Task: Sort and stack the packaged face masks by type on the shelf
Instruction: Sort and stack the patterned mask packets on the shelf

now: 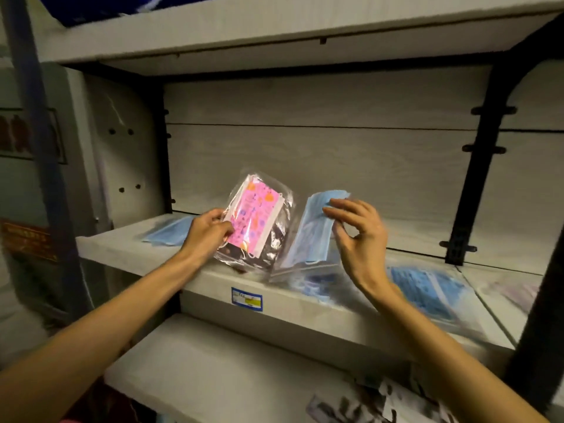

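Note:
My left hand (210,232) pinches a clear packet with a pink patterned mask (254,221) and tilts it up over the middle shelf (122,248); darker patterned packets sit behind it. My right hand (357,236) holds a blue mask packet (311,236) upright by its top edge, thumb and fingers around it. More blue mask packets lie flat at the shelf's left (169,235) and right (427,291).
A black bracket (470,190) stands at the shelf's right rear. A price label (246,298) is stuck on the shelf's front edge. The lower shelf (213,370) carries patterned packets (366,401) at the right. An upper shelf (274,32) hangs overhead.

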A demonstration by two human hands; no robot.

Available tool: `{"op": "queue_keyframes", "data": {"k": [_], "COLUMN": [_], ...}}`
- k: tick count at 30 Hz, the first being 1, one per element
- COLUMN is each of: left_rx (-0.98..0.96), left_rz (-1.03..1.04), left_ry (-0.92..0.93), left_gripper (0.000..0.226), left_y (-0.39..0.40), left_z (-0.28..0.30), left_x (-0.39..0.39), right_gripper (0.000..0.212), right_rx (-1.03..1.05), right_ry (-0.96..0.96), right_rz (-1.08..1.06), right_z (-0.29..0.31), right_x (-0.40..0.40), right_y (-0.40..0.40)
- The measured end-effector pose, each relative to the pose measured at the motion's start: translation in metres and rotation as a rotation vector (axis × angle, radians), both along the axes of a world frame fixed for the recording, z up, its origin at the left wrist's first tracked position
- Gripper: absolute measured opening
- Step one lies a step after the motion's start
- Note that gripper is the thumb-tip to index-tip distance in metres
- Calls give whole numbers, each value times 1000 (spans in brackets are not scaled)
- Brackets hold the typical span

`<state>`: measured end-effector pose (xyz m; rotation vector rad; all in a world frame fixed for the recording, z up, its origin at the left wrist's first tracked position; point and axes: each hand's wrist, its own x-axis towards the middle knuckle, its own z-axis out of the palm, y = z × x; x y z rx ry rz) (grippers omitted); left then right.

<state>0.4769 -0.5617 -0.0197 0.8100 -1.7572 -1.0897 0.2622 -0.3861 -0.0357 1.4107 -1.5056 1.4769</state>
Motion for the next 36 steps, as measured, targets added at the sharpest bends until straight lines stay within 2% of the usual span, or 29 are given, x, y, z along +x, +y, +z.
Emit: {"op": "queue_keyframes", "data": {"k": [8, 12, 17, 20, 22, 24, 27, 31, 34, 36], "left_rx": [89, 10, -11, -15, 6, 46, 92, 148, 172, 171], "left_rz": [201, 307, 359, 279, 179, 87, 0, -115, -198, -232], "left_ry": [176, 200, 251, 256, 281, 326, 364, 345, 327, 310], "left_gripper": [18, 20, 12, 17, 19, 23, 21, 21, 25, 26], "left_y": [-123, -185, -243, -263, -268, -266, -256, -232, -202, -178], "left_z": [-4, -13, -18, -17, -18, -19, -20, -21, -21, -22], "left_x": [69, 122, 175, 186, 185, 180, 169, 151, 135, 124], "right_gripper": [29, 28, 30, 34, 49, 66, 74, 48, 42, 46], "right_rx": [183, 300, 341, 653, 966, 1099, 982, 804, 756, 722], "right_ry": [96, 125, 71, 108, 57, -43, -128, -229, -223, -148], "right_rz": [-1, -37, -113, -61, -4, 19, 6, 91, 106, 19], "right_z": [18, 25, 27, 4, -12, -19, -12, -3, 1, 4], "right_x": [59, 96, 127, 134, 138, 138, 136, 137, 141, 142], "right_y": [-135, -216, -287, -308, -314, -315, -309, -277, -234, -197]}}
